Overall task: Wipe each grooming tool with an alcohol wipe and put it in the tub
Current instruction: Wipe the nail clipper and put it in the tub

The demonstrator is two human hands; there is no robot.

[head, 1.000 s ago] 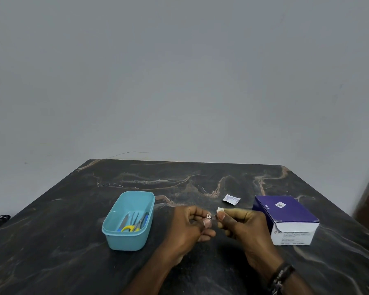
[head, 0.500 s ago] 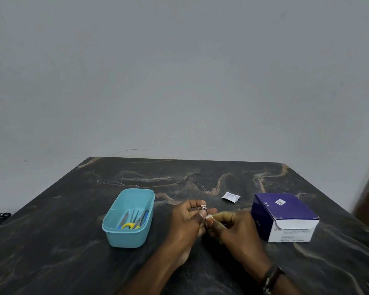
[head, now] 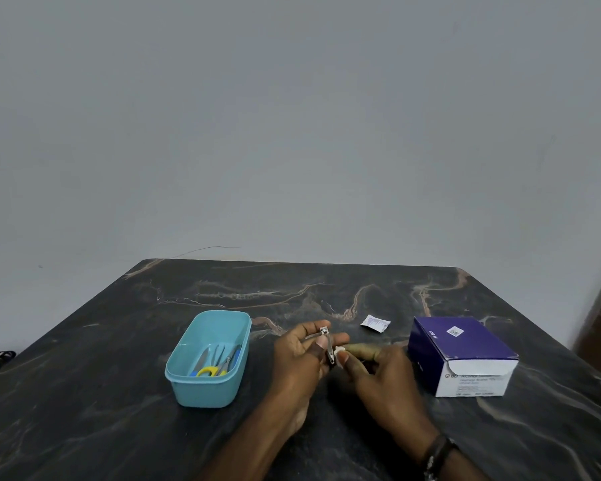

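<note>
Your fingers [head: 321, 345] on the left hand [head: 301, 362] are curled around a metal nail clipper [head: 328, 347], pinching it so that it stands above the counter [head: 327, 293] with its lever end up near the top and its lower end turned toward your other hand. Held this way, the bare metal is exposed on the right side, where the wiping happens. Your right hand [head: 379, 371] pinches a small white alcohol wipe [head: 339, 351] between thumb and forefinger and presses it against the lower part of the clipper; the two hands meet just in front of you, midway between tub and box, which looks like a mid-wipe position.

In the same head view, the turquoise tub [head: 209, 394] sits just left of your left hand, within easy reach for the drop. It already holds several tools: yellow-handled scissors [head: 207, 371] and a few thin metal pieces I cannot identify with certainty. So the clipper is likely among the last items.

The purple box of alcohol swabs [head: 460, 355] stands to your right, beside the wiping hand. A torn wipe sachet [head: 375, 322] lies on the counter behind your hands.
</note>
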